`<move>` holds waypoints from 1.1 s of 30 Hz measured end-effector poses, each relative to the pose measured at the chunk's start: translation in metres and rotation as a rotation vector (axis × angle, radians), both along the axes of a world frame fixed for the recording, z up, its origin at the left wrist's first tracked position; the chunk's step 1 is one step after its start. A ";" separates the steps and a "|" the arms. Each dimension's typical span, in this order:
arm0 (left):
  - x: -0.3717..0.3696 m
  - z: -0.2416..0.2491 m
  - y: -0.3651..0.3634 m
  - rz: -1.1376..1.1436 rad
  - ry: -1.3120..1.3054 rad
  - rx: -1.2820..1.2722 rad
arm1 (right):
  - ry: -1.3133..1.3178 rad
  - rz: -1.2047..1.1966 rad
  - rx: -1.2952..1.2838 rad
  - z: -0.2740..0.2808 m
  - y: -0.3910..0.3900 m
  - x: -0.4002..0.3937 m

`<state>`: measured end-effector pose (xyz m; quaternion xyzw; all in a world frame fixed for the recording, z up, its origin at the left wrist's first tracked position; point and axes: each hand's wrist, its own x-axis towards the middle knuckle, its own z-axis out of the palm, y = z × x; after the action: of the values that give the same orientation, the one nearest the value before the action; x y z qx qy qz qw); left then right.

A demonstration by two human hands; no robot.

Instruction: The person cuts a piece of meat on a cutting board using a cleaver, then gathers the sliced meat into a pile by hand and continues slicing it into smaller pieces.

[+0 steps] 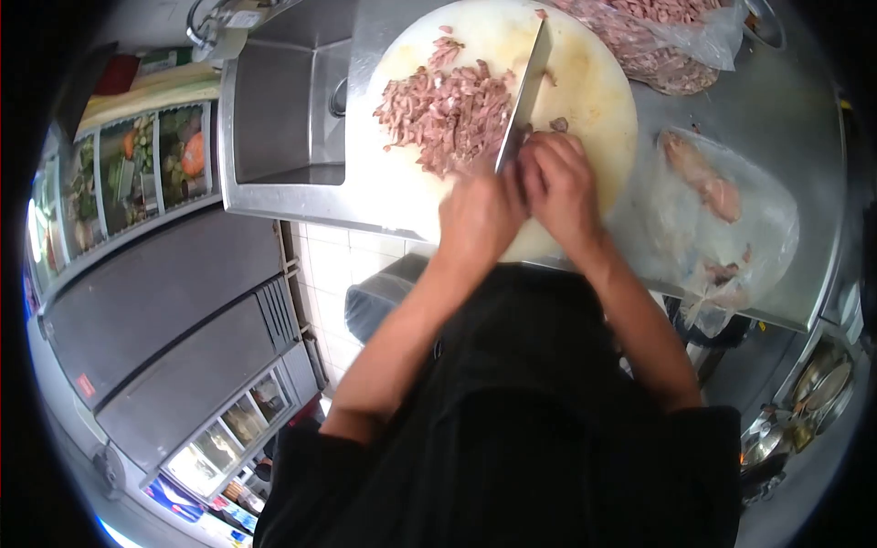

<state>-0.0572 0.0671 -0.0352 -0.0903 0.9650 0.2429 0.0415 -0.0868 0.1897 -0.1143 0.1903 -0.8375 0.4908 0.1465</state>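
A broad-bladed kitchen knife (527,87) stands on edge on the round white cutting board (598,100), its tip pointing away from me. My left hand (480,215) is closed around its handle, which the fingers hide. Close against the blade's right side, my right hand (559,183) has its fingers curled down on a piece of meat that is mostly hidden. Left of the blade lies a heap of cut meat strips (448,114). A small dark meat scrap (559,124) rests just beyond my right fingertips.
A steel sink (288,110) adjoins the board on the left. At the back right sits a plastic bag of cut meat (671,55). A whole piece of meat (702,175) lies on a clear plastic bag (772,224) on the steel counter (795,119).
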 end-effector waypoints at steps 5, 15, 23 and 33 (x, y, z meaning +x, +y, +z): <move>-0.047 0.009 -0.007 -0.050 0.071 0.043 | 0.001 -0.052 0.047 0.007 -0.001 0.005; 0.050 0.022 0.000 0.050 -0.124 -0.020 | -0.019 -0.068 -0.007 0.004 -0.002 0.005; -0.051 0.012 0.006 -0.018 0.101 0.010 | -0.015 -0.063 0.086 0.000 -0.003 0.009; 0.039 0.016 0.010 0.079 -0.200 -0.028 | -0.072 -0.026 0.143 0.000 -0.002 0.012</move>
<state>-0.0182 0.0771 -0.0190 -0.1526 0.9550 0.2207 0.1267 -0.0746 0.1874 -0.1146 0.1715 -0.8776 0.4343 0.1085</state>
